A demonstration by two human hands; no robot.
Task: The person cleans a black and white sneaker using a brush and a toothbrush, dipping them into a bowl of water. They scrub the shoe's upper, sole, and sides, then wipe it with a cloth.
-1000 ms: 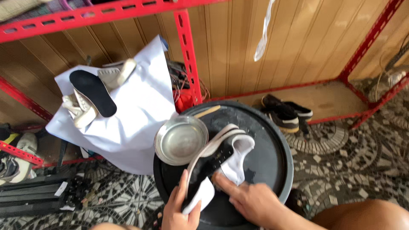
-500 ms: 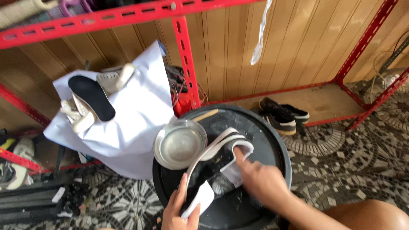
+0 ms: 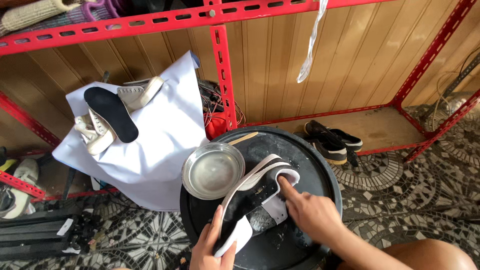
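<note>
Shoe (image 3: 252, 197), black and white, lower centre on black round tabletop (image 3: 320, 172): right hand (image 3: 312, 215) has slid up since a second ago, index finger now pressing the white toe; left hand (image 3: 210, 247) still clamps the heel. Steel bowl (image 3: 212, 170) touches it.

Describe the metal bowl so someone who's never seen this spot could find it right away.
Start at the round black tabletop in front of the red shelf frame. The metal bowl sits on its left edge, beside the black-and-white shoe that both hands work on. It is the only shiny, silver, shallow round thing there, and it looks empty.
</note>
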